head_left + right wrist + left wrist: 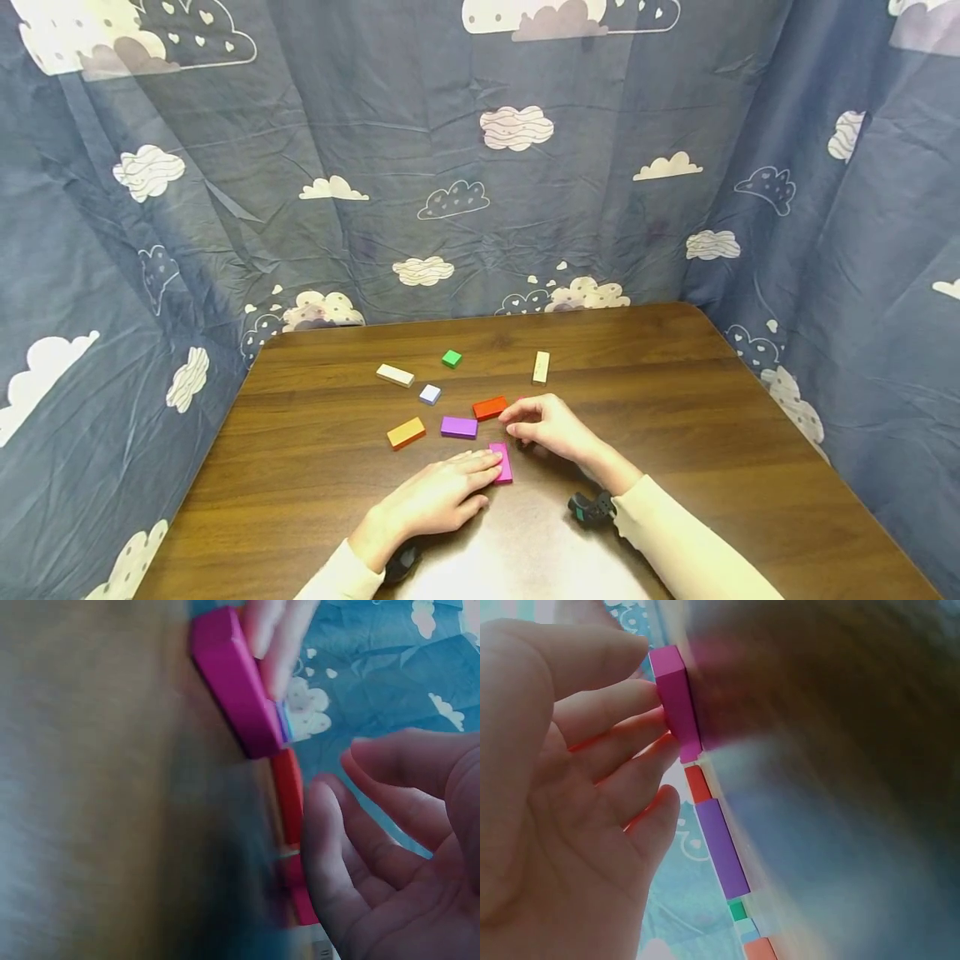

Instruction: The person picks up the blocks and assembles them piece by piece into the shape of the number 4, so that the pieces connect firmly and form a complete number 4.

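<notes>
Left fingers [480, 478], magenta block [507, 469] partly hidden

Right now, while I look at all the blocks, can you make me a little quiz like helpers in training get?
1. Which hand touches the frontmost pink block?
2. True or false: on the table, the green block lies farther back than the orange block.
3. Pick one: which block lies between the orange block and the red block?
A) green
B) purple
C) cream

Key:
1. The left hand.
2. True.
3. B, the purple block.
</notes>
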The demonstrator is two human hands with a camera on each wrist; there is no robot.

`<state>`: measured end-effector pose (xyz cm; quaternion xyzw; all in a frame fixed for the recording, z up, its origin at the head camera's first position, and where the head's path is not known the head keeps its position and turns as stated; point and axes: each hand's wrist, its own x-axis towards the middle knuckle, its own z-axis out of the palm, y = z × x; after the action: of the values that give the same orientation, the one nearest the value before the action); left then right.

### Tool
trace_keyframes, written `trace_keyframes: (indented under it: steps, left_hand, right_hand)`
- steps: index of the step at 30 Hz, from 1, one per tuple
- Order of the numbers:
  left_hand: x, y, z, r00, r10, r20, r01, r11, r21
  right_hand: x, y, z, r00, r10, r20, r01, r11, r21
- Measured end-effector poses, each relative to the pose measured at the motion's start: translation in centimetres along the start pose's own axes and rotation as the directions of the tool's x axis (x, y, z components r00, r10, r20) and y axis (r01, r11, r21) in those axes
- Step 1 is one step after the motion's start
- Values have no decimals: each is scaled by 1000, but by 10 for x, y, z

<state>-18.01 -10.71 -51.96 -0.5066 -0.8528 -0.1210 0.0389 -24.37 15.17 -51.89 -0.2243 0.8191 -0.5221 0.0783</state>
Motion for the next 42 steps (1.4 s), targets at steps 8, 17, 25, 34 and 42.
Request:
trace_keyframes:
  steps: [8,17,25,34,42]
  left_hand:
    - [0,0,-1,999,-39,13,39,999,-25]
    - [14,-1,-7,999,-16,28,15,1000,8]
    - [13,-1,-12,997,-53,56,53,999,0]
    - [9,-2,-7,999,-42,13,42,999,13]
    - [10,-5,-3,1000,-24,-10,24,998,54]
  right_hand:
    - [18,-8,-8,989,-67,-128,51,991,-127]
    - [31,6,-9,966,-92,-243,27,966,-257]
    - [38,11,-4,968,-188,-164,116,921,-371]
    - [40,14,-2,973,-209,-97,125,834,-537]
    - [40,15,-3,982,-172,-80,98,820,-564]
